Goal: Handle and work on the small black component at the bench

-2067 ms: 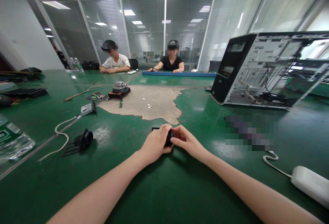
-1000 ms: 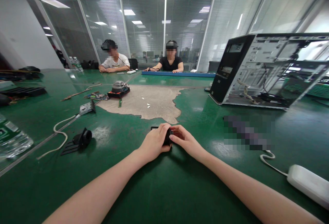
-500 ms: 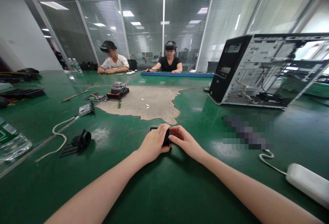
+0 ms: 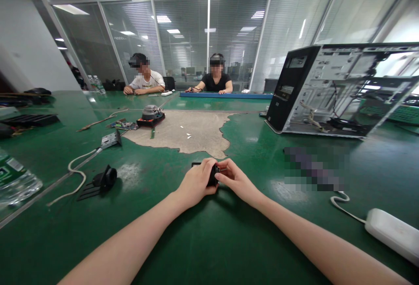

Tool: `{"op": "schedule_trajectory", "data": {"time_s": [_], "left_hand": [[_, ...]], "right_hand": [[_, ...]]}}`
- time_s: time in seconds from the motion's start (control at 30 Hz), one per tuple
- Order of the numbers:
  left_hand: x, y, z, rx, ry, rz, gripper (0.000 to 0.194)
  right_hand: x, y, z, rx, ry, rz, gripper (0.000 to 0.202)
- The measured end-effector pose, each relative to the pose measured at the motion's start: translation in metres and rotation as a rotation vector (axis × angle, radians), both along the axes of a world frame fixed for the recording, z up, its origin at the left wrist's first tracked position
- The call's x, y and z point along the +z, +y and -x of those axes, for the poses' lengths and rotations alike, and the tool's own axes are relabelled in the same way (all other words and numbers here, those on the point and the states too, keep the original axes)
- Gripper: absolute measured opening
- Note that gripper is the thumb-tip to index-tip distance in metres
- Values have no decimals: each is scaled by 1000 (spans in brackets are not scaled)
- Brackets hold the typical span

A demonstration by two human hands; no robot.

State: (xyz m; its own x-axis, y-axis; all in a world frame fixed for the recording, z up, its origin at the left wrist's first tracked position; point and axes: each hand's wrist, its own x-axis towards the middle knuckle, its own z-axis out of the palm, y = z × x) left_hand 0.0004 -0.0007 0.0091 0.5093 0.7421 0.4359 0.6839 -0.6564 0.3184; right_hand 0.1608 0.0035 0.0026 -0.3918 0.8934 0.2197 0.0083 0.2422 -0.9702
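A small black plastic part (image 4: 212, 177) is between my two hands, low over the green table, and most of it is hidden by fingers. My left hand (image 4: 195, 181) wraps over it from the left, thumb underneath and fingers across the top. On the other side, my right hand (image 4: 236, 178) pinches its right end, thumb toward me and fingers behind. A dark frame-like edge (image 4: 195, 163) shows past my left knuckles. To the left lies a black part with a round end and slats (image 4: 104, 179).
An open computer case (image 4: 294, 88) stands at the right, with a white power strip (image 4: 393, 230) nearer. At left are a plastic bottle (image 4: 16, 178), a metal bracket (image 4: 110, 139) and a white cable (image 4: 77, 176). A heatsink fan (image 4: 151, 114) sits farther back. Two people sit across the table.
The view has shifted very slightly. Both hands keep the same hold on the black plastic part, with no clear movement.
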Motion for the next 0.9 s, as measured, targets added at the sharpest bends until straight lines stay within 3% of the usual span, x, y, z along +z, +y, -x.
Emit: {"op": "schedule_trajectory", "data": {"time_s": [0.27, 0.6, 0.8, 0.9], "left_hand": [[-1, 0, 0, 16, 41, -2, 58], [-2, 0, 0, 8, 4, -1, 55], [-2, 1, 0, 16, 18, 3, 61], [-1, 1, -1, 6, 10, -2, 59]], "right_hand": [[3, 1, -5, 90, -7, 2, 31], [-1, 4, -2, 25, -12, 25, 23], [1, 5, -8, 122, -6, 30, 35], [2, 4, -7, 99, 15, 32, 29]]}}
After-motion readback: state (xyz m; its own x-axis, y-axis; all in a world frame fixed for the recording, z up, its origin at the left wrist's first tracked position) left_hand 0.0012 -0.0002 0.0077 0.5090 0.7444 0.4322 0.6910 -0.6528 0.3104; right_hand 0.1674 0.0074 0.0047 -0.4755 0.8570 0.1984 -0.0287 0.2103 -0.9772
